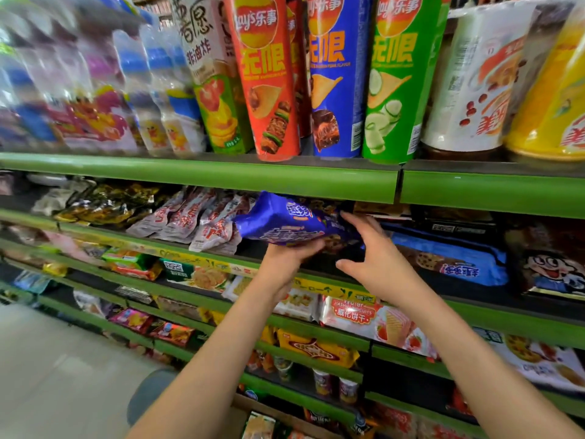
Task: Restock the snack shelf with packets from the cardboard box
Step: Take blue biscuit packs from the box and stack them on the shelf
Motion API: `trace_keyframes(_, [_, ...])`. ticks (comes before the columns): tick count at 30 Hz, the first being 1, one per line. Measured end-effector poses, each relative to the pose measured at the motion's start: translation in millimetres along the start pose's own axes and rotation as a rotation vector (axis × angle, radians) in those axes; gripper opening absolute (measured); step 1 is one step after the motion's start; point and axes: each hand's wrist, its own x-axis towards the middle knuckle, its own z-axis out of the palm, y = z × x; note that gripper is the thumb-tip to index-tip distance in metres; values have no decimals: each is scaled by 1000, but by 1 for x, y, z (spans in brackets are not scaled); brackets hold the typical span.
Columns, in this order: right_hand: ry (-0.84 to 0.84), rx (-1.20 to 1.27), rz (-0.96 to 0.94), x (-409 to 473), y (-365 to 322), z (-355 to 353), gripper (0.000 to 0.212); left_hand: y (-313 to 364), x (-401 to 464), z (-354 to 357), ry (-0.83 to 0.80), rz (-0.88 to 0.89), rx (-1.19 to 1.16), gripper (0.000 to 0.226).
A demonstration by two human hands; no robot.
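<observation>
I read Lay's on the red can [266,80], blue can [335,77] and green can [392,77] up top. Left hand [291,253] grips the blue cookie packet [285,221] from below at the shelf [202,177] edge; right hand [370,248] open, fingertips touching its right end.

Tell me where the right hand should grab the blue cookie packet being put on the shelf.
Probably the blue cookie packet's free right end, coming from the right: the left hand already holds it from underneath, and the open right hand sits beside that end.

"lay's乐事" on the red tube [267,80]; "jiashili" and "威化饼干" on the pink wafer packet [357,315].
</observation>
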Motion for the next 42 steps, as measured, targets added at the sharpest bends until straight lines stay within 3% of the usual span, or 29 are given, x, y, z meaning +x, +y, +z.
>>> trace_keyframes(3, [26, -80, 108, 10, 10, 3, 82, -11, -9, -1, -41, -219, -362, 42])
trace_keyframes(6, [61, 154, 168, 14, 17, -2, 54, -22, -14, -10, -100, -395, -444, 38])
trace_keyframes(10, [88, 275, 195, 10, 25, -13, 52, -27, -6, -38, -85, -274, -428, 38])
trace_keyframes(12, [167, 345, 207, 7, 30, -18, 56, -22, 2, -55, -53, -184, -424, 49])
trace_keyframes(16, [284, 416, 222, 2, 43, -25, 57, -1, 22, -72, -34, -92, -283, 71])
trace_keyframes(20, [236, 376, 276, -3, 57, -22, 58, 10, 33, -67, -118, -103, 55, 46])
trace_keyframes(24, [181, 373, 276, -8, 66, -17, 67, 2, 38, -69, -139, -76, 417, 43])
trace_keyframes(27, [186, 341, 290, -8, 70, -17, 74, -2, 39, -72, -117, -40, 462, 53])
trace_keyframes(32, [163, 220, 265, -5, 71, -15, 65, -5, 31, -77, -155, 41, 552, 62])
trace_keyframes(42, [118, 182, 314, -7, 74, -12, 68, -7, 27, -79, -150, 39, 529, 58])
